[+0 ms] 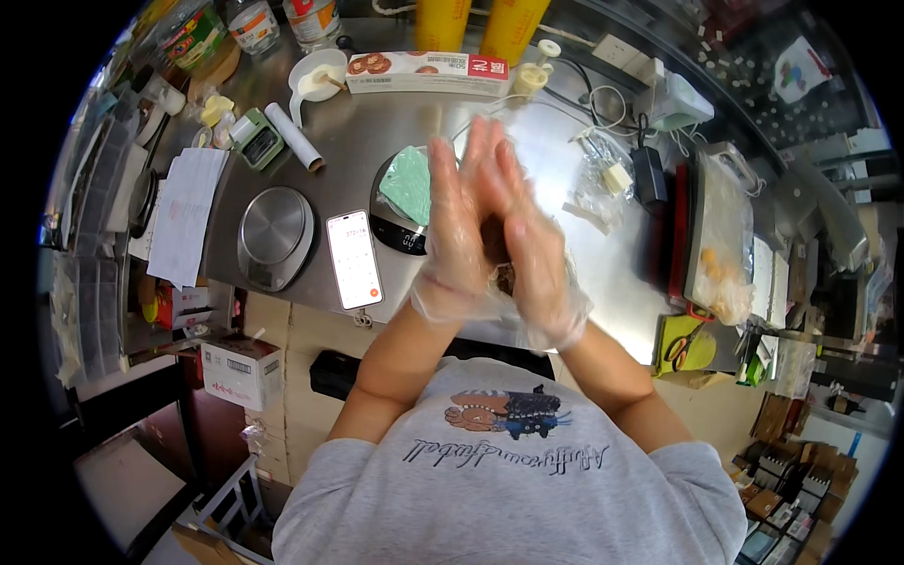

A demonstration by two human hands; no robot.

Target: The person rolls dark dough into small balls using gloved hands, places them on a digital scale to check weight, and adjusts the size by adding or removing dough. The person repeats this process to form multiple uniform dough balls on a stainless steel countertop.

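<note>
My left hand (462, 219) and my right hand (533, 247) are raised over the steel table, palms facing and pressed close, both in clear plastic gloves. Their fingers are blurred, and whether something small lies between the palms is hidden. Partly covered behind and below them is some brown stuff (503, 277) with clear plastic around it. A green piece in clear film (407, 185) rests on a black digital scale (395, 236), just left of the hands. Further left lie a phone (355, 260) with a lit screen and a second scale with a round steel plate (274, 226).
A long printed box (427, 75), a white bowl of powder (318, 79) and yellow rolls (443, 25) stand at the back. Cables and a black adapter (647, 175) lie right, near a plastic-covered appliance (720, 226). Scissors (681, 347) lie on a green cloth. Papers (185, 212) lie left.
</note>
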